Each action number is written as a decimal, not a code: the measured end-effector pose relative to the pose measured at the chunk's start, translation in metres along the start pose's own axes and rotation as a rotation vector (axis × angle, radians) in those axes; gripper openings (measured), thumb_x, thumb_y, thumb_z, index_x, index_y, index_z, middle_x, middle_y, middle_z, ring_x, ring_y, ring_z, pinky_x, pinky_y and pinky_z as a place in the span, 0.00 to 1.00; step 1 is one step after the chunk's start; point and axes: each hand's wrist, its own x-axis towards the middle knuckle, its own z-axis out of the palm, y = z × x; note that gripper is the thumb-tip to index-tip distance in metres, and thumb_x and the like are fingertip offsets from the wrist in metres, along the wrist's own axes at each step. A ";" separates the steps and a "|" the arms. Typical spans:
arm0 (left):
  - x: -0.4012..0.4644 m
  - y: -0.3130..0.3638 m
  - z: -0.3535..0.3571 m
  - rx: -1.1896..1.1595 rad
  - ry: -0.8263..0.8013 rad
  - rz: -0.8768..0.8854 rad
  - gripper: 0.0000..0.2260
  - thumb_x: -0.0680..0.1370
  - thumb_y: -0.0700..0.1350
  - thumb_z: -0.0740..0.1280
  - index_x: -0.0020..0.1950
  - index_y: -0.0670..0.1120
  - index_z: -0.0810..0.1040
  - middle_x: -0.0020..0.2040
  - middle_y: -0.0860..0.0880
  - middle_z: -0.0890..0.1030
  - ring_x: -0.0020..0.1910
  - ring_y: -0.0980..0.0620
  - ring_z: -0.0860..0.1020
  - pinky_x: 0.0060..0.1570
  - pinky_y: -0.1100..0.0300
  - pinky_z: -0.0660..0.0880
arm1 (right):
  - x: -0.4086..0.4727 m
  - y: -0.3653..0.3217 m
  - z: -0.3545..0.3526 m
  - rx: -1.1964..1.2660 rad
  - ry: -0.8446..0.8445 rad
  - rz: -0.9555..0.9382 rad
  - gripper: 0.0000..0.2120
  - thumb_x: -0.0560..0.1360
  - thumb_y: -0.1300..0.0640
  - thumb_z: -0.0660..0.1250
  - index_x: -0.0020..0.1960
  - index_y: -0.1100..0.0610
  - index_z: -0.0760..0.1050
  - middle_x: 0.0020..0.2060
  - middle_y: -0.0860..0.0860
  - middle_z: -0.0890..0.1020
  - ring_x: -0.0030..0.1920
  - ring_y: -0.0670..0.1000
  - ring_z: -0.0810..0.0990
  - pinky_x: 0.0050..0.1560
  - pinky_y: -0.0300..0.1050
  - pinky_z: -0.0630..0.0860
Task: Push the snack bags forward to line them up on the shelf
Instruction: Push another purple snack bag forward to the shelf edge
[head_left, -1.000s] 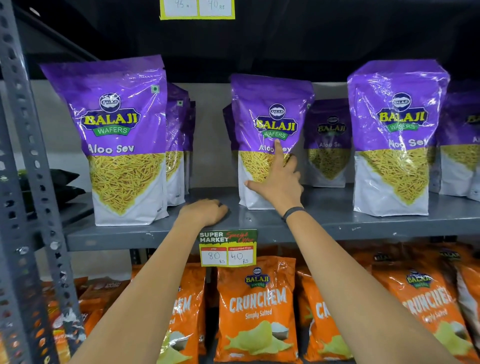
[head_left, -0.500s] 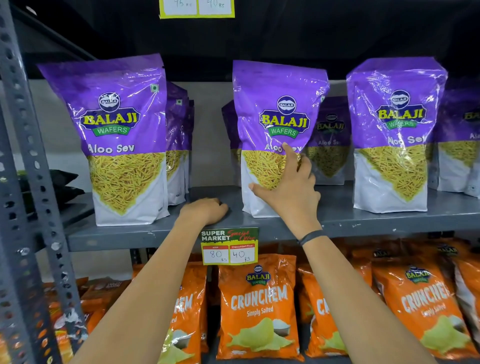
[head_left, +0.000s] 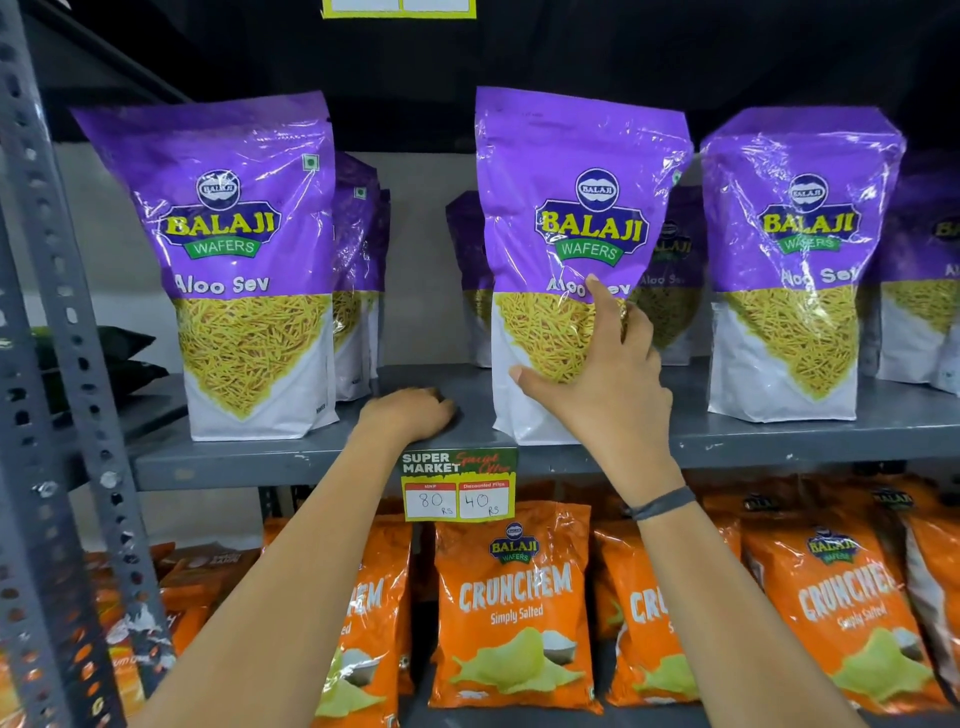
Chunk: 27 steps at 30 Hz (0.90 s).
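Observation:
Three purple Balaji Aloo Sev bags stand upright at the front of the grey shelf (head_left: 260, 462): a left bag (head_left: 234, 249), a middle bag (head_left: 571, 218) and a right bag (head_left: 800, 249). My right hand (head_left: 608, 379) grips the middle bag low down, thumb across its front and fingers wrapped round its right side. That bag's base sits near the shelf's front edge. My left hand (head_left: 410, 415) rests as a closed fist on the shelf between the left and middle bags. More purple bags stand further back (head_left: 358, 270), (head_left: 670, 291).
A price tag (head_left: 460, 483) hangs from the shelf edge below my left hand. Orange Crunchem bags (head_left: 514, 608) fill the shelf underneath. A perforated grey upright (head_left: 57, 364) stands at the left, with dark bags (head_left: 104, 348) behind it. Another purple bag (head_left: 924, 291) shows at far right.
My right hand has drawn the middle bag from deeper on the shelf toward its front edge, roughly level with the left and right bags. My left fist stayed put.

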 end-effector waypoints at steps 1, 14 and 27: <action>0.000 0.000 0.000 0.001 0.001 -0.003 0.23 0.80 0.55 0.50 0.69 0.47 0.71 0.71 0.41 0.71 0.67 0.41 0.71 0.68 0.44 0.68 | -0.001 0.000 -0.001 0.003 -0.002 -0.004 0.48 0.64 0.36 0.72 0.75 0.42 0.49 0.72 0.57 0.60 0.68 0.65 0.66 0.56 0.66 0.72; 0.002 0.001 0.001 0.011 0.009 -0.007 0.23 0.80 0.55 0.49 0.70 0.47 0.70 0.72 0.42 0.70 0.69 0.41 0.69 0.70 0.43 0.65 | -0.006 0.001 -0.011 0.040 -0.037 -0.058 0.51 0.65 0.32 0.69 0.76 0.42 0.43 0.76 0.60 0.54 0.73 0.65 0.59 0.62 0.68 0.70; 0.003 0.003 0.001 -0.007 0.007 -0.033 0.24 0.80 0.57 0.50 0.72 0.49 0.68 0.74 0.44 0.69 0.71 0.42 0.68 0.71 0.44 0.63 | -0.033 0.000 -0.006 -0.054 0.156 -0.338 0.36 0.73 0.44 0.69 0.76 0.51 0.59 0.76 0.60 0.59 0.76 0.64 0.54 0.72 0.58 0.61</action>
